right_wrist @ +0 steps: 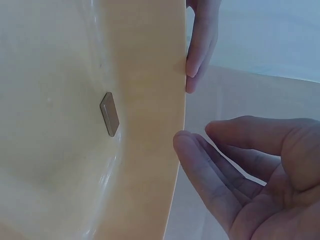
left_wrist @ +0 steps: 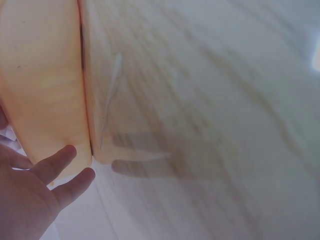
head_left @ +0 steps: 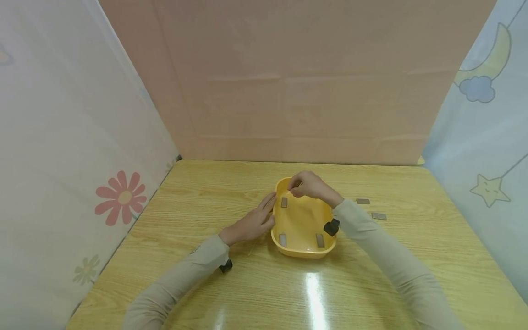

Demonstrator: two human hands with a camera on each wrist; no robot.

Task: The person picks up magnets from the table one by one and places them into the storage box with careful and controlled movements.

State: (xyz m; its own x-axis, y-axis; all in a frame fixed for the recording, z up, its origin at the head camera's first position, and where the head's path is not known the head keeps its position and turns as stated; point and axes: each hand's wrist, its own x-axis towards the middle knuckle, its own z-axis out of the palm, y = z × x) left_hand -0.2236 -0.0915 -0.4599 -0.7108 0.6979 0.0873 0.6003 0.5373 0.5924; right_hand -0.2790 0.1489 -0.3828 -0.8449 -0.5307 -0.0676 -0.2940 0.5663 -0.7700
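A yellow plastic tub (head_left: 300, 220) stands on the wooden table. My left hand (head_left: 253, 223) lies along its left outer wall, fingers extended at the rim; the left wrist view shows the same fingers spread against the tub wall (left_wrist: 45, 75). Over the tub's far end hovers my right hand (head_left: 311, 185), fingers bent. In the right wrist view a gap separates thumb and fingertips, with nothing between them. Inside the tub lie three small flat grey-brown rectangular pieces: one far left (head_left: 284, 202), one near left (head_left: 282, 240) and one near right (head_left: 320, 240).
Two more such pieces lie on the table right of the tub, a farther piece (head_left: 363, 201) and a nearer piece (head_left: 378, 216). A pinkish backdrop (head_left: 284, 91) closes off the table's far edge, and patterned curtains hang at both sides.
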